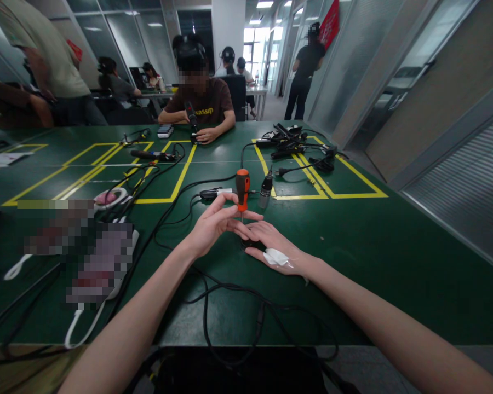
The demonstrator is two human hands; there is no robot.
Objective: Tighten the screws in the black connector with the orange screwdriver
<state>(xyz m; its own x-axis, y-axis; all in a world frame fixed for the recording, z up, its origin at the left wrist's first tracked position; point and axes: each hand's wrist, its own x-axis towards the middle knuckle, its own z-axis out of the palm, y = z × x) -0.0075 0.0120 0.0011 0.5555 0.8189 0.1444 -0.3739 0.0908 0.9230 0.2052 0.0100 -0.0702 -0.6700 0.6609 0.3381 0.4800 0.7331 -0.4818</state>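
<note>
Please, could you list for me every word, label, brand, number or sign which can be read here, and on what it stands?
"wassip", as best it reads: brown T-shirt across the table; the letters are soft.
Red banner: marks too blurred to read.
White label on the black tool: too small to read.
Screwdriver: no readable text.
Phone screens: pixelated, unreadable.

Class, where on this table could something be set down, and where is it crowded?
Bare: the table between right forearm and yellow tape. Crowded: left, by blurred devices; inside the tape, by heaped cables; near edge, by looped cords.
</note>
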